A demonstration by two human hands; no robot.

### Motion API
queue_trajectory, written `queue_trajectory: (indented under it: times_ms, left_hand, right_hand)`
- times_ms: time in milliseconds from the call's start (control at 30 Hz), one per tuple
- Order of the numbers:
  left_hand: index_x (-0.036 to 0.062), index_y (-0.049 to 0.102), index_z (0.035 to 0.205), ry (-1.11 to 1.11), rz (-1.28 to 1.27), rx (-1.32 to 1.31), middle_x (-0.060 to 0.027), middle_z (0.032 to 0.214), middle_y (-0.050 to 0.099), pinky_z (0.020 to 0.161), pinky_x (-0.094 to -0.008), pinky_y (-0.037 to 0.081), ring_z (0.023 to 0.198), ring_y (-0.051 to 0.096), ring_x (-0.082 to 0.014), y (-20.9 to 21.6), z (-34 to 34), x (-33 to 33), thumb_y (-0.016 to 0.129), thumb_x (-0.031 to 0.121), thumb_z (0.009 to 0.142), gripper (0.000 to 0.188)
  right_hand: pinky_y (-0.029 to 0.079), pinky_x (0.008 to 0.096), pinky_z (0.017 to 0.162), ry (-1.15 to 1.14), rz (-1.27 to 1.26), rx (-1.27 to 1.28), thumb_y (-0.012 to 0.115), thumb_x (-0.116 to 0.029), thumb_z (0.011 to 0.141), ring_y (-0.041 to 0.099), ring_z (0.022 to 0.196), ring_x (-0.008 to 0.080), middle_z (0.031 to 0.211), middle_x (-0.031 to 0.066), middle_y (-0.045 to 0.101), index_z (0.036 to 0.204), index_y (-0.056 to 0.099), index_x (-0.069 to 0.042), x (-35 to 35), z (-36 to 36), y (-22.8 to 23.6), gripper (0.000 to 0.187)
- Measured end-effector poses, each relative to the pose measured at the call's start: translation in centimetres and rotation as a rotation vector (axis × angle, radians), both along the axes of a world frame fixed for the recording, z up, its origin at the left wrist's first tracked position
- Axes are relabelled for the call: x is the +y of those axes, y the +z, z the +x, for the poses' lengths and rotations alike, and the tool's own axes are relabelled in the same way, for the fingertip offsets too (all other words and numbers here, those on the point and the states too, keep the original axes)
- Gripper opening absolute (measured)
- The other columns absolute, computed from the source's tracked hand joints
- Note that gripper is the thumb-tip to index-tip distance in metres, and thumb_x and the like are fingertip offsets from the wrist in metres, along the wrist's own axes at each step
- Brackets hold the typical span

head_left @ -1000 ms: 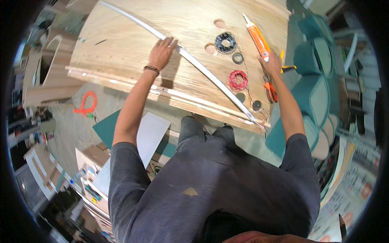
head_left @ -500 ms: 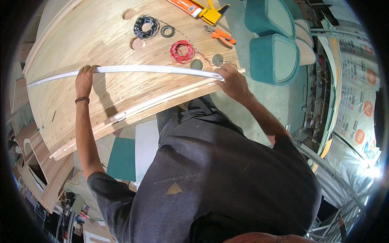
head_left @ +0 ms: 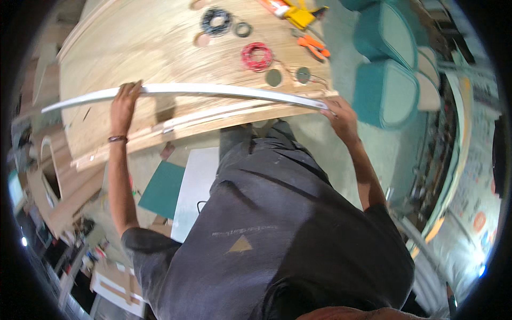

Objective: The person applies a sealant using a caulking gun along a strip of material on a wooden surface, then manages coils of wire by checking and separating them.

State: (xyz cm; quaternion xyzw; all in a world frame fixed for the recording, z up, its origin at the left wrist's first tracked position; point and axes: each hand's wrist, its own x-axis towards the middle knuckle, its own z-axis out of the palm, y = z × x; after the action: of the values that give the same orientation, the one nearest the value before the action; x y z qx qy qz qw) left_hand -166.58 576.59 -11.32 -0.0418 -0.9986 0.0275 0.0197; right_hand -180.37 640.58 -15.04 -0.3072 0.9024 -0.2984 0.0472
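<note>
The left hand (head_left: 126,100) grips a long white strip (head_left: 213,89), its fingers wrapped over the top, and a dark wristband (head_left: 117,138) sits just below it. The right hand (head_left: 342,118) pinches the same strip at its right end, just beyond the near right corner of the bench (head_left: 112,58). Between the two hands the strip spans the bench; its free end reaches out to the left of the left hand, past the bench's edge. Whether the strip touches the wood below cannot be told.

Nearer the body than the strip, a pale rail (head_left: 213,114) lies along the bench's front edge, between the hands. Farther out from the right hand and to its left are a red wire coil (head_left: 248,57), orange-handled pliers (head_left: 314,47) and a yellow caulking gun (head_left: 300,17). A black wire coil (head_left: 207,22) and a small dark ring (head_left: 237,31) lie farther out still. Teal padded seats (head_left: 381,93) stand to the right of the right hand.
</note>
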Motion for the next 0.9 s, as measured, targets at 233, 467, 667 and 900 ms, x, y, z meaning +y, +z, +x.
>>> queue_trajectory:
  times_ms: [233,467,667,900]
  left_hand:
    - [0.013,0.07,0.123,0.187,0.04,0.039,-0.0091,0.125,0.069,0.1,-0.0402,0.055,0.124,0.062,-0.0308,0.4,7.0,6.6,0.058,0.01,0.091,0.034]
    - [0.0122,0.07,0.12,0.326,0.069,-0.019,-0.0066,0.119,0.069,0.092,-0.0379,0.059,0.117,0.064,-0.027,-2.3,12.8,12.8,0.059,0.01,0.09,0.032]
    - [0.013,0.07,0.119,0.371,0.098,0.047,-0.0047,0.118,0.068,0.09,-0.0374,0.059,0.118,0.062,-0.0261,-4.8,14.1,13.7,0.06,0.014,0.092,0.029]
    - [0.0134,0.069,0.124,0.392,0.127,0.006,-0.0032,0.12,0.068,0.092,-0.0375,0.058,0.118,0.061,-0.0249,-6.7,14.0,13.3,0.06,0.016,0.094,0.032]
  right_hand:
    - [0.053,0.0416,0.089,0.011,0.167,-0.015,0.072,-0.013,0.093,0.067,0.106,0.0344,0.116,0.0149,0.068,0.125,0.071,-0.008,3.8,1.3,-1.2,0.032]
    - [0.052,0.0436,0.088,0.14,0.205,0.079,0.072,-0.011,0.093,0.065,0.104,0.0359,0.117,0.0144,0.066,0.124,0.069,-0.005,6.4,0.0,-1.3,0.032]
    - [0.054,0.0422,0.087,0.129,0.245,0.095,0.071,-0.01,0.093,0.066,0.104,0.035,0.118,0.0133,0.066,0.123,0.069,-0.006,6.4,-0.7,-0.9,0.03]
    - [0.054,0.0423,0.086,0.107,0.221,0.099,0.07,-0.01,0.093,0.066,0.102,0.0336,0.115,0.0108,0.066,0.121,0.071,-0.007,5.8,0.1,-0.8,0.029]
